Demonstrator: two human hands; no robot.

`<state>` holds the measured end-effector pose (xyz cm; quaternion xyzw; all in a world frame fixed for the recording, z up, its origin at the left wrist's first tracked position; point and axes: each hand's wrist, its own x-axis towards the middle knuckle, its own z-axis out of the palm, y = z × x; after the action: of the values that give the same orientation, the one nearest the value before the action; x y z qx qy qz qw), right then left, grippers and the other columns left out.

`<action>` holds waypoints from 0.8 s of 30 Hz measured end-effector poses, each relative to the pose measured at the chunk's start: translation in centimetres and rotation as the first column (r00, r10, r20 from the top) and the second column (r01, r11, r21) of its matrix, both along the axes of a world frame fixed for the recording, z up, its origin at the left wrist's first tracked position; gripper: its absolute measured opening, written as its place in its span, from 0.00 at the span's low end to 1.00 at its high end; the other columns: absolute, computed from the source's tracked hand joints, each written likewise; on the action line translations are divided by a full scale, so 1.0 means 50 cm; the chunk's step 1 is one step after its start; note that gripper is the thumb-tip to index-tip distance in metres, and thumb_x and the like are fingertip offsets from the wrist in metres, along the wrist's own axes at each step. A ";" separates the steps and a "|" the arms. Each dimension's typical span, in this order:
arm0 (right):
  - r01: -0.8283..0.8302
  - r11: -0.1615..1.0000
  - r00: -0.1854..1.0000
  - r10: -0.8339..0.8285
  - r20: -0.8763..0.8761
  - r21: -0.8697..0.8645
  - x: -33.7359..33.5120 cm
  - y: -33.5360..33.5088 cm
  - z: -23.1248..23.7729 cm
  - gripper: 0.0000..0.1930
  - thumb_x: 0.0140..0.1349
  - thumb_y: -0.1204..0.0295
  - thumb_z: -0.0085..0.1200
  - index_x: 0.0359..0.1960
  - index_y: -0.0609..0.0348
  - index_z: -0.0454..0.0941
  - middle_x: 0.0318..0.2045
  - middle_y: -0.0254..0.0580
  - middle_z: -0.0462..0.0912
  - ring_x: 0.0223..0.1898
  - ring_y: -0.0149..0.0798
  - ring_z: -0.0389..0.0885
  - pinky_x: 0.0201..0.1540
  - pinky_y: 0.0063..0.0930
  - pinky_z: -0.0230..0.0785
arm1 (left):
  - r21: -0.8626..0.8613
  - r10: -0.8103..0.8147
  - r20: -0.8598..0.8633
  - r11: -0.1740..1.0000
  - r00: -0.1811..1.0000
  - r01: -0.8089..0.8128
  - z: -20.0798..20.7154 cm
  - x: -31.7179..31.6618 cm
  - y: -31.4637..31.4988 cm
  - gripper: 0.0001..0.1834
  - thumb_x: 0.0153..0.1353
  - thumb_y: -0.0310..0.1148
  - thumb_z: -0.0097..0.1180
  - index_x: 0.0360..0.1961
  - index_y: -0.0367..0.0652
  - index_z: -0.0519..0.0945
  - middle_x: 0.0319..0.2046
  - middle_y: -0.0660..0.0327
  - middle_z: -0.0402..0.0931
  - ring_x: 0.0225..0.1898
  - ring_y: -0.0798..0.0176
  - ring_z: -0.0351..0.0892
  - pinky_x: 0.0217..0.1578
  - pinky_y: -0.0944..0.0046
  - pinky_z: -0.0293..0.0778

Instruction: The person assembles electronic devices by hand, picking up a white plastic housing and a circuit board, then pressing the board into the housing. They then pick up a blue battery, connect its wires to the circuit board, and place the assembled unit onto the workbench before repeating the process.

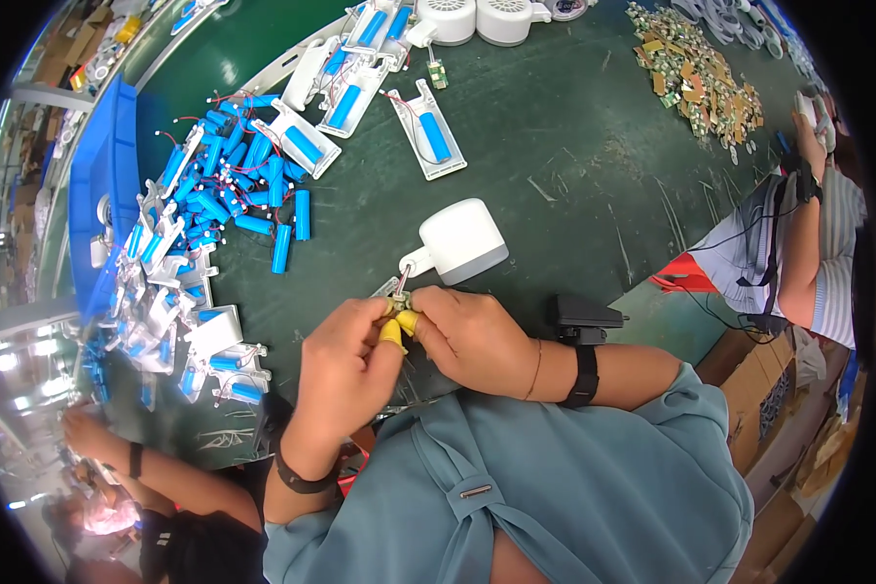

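Note:
My left hand and my right hand meet close to my body, fingertips pinched together. Yellow finger covers show on some of the fingers. Between the fingertips sits a small circuit board, mostly hidden by them. Thin wires run from it to a white device housing with a grey end, which lies on the green table just beyond my hands. Both hands are closed on the little board.
Blue battery cells with red wires lie piled at the left, beside white casings and a blue bin. More casings and white fan housings lie farther off. Small circuit boards are heaped far right. Co-workers' arms show at both sides.

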<state>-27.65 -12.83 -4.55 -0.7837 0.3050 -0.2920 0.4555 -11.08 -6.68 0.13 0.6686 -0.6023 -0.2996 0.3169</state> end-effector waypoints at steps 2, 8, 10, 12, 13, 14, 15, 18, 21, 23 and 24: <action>-0.003 1.000 1.000 0.003 -0.010 0.001 -0.001 0.001 0.001 0.05 0.61 0.77 0.52 0.36 0.62 0.70 0.26 0.49 0.77 0.26 0.52 0.79 0.28 0.41 0.72 | 0.160 0.124 -0.282 0.984 0.951 -0.080 -0.005 0.010 -0.002 0.14 0.56 0.18 0.58 0.45 0.33 0.77 0.33 0.61 0.79 0.25 0.79 0.73 0.25 0.77 0.70; 0.012 1.000 1.000 -0.012 -0.004 -0.024 0.000 0.001 0.006 0.07 0.61 0.74 0.53 0.31 0.62 0.68 0.23 0.50 0.78 0.26 0.52 0.80 0.28 0.43 0.73 | 0.278 0.181 -0.342 0.957 0.922 -0.085 0.006 0.002 -0.014 0.13 0.58 0.20 0.58 0.46 0.33 0.77 0.32 0.65 0.78 0.27 0.79 0.74 0.26 0.78 0.71; 0.010 0.999 1.000 -0.010 0.002 -0.042 0.001 0.001 0.008 0.08 0.61 0.74 0.54 0.30 0.62 0.68 0.23 0.50 0.78 0.26 0.52 0.80 0.28 0.43 0.73 | 0.299 0.181 -0.338 0.951 0.924 -0.077 0.006 0.000 -0.017 0.13 0.60 0.21 0.56 0.47 0.34 0.77 0.31 0.66 0.78 0.27 0.79 0.74 0.25 0.78 0.70; 0.006 0.998 1.000 -0.006 0.007 -0.061 0.000 0.002 0.007 0.08 0.60 0.74 0.54 0.30 0.62 0.68 0.23 0.49 0.78 0.26 0.51 0.80 0.28 0.43 0.73 | 0.306 0.216 -0.330 0.945 0.919 -0.113 0.006 -0.005 -0.020 0.10 0.60 0.21 0.57 0.44 0.35 0.78 0.28 0.67 0.77 0.26 0.80 0.73 0.24 0.78 0.69; 0.007 0.998 1.000 -0.007 0.006 -0.056 0.001 0.003 0.007 0.08 0.59 0.73 0.55 0.30 0.62 0.68 0.23 0.49 0.78 0.26 0.51 0.80 0.28 0.43 0.74 | 0.305 0.213 -0.332 0.946 0.919 -0.109 0.008 -0.006 -0.021 0.10 0.60 0.21 0.57 0.44 0.35 0.78 0.28 0.67 0.77 0.26 0.80 0.73 0.24 0.78 0.69; 0.008 0.999 1.000 -0.008 0.006 -0.050 0.001 0.003 0.006 0.09 0.59 0.73 0.55 0.30 0.62 0.68 0.23 0.49 0.78 0.26 0.51 0.80 0.28 0.43 0.74 | 0.318 0.227 -0.328 0.941 0.917 -0.119 0.010 -0.008 -0.023 0.09 0.60 0.21 0.57 0.43 0.35 0.78 0.28 0.67 0.77 0.26 0.80 0.73 0.25 0.78 0.68; 0.011 0.999 1.000 -0.011 0.004 -0.050 0.000 0.004 0.007 0.09 0.59 0.73 0.55 0.30 0.62 0.68 0.23 0.49 0.78 0.26 0.51 0.80 0.28 0.43 0.74 | 0.332 0.241 -0.323 0.935 0.915 -0.129 0.010 -0.011 -0.024 0.08 0.60 0.21 0.57 0.41 0.35 0.77 0.28 0.68 0.77 0.26 0.80 0.73 0.25 0.79 0.68; 0.009 0.999 1.000 -0.009 -0.007 -0.039 0.001 0.006 0.007 0.09 0.58 0.73 0.56 0.31 0.61 0.68 0.23 0.48 0.78 0.26 0.52 0.80 0.28 0.43 0.74 | 0.284 0.267 -0.330 0.943 0.905 -0.175 0.006 -0.018 -0.024 0.08 0.56 0.20 0.60 0.37 0.33 0.78 0.27 0.64 0.79 0.26 0.79 0.75 0.26 0.76 0.73; 0.012 1.000 1.000 -0.013 -0.009 -0.028 0.001 0.007 0.003 0.09 0.58 0.72 0.56 0.31 0.61 0.67 0.23 0.49 0.78 0.26 0.52 0.80 0.28 0.43 0.74 | 0.231 0.246 -0.290 0.956 0.925 -0.182 0.004 -0.025 -0.027 0.07 0.55 0.20 0.60 0.36 0.33 0.77 0.26 0.64 0.79 0.26 0.79 0.75 0.26 0.76 0.72; 0.033 0.999 0.999 -0.033 0.001 -0.030 0.002 0.008 -0.001 0.09 0.54 0.76 0.58 0.32 0.62 0.69 0.24 0.47 0.78 0.26 0.49 0.80 0.27 0.39 0.73 | 0.211 0.241 -0.282 0.960 0.929 -0.185 0.004 -0.028 -0.028 0.07 0.55 0.20 0.59 0.36 0.33 0.77 0.26 0.64 0.79 0.26 0.79 0.76 0.25 0.76 0.72; 0.035 0.999 0.999 -0.035 0.001 -0.030 0.003 0.008 0.000 0.09 0.54 0.76 0.58 0.32 0.62 0.69 0.24 0.47 0.78 0.26 0.49 0.80 0.27 0.39 0.73 | 0.190 0.238 -0.273 0.963 0.932 -0.191 0.004 -0.028 -0.028 0.07 0.55 0.20 0.59 0.35 0.33 0.77 0.26 0.64 0.78 0.26 0.78 0.76 0.25 0.76 0.72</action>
<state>-27.52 -12.44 -4.56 -0.7851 0.3141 -0.3045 0.4385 -12.49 -8.10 0.32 0.7020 -0.4457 -0.4065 0.3787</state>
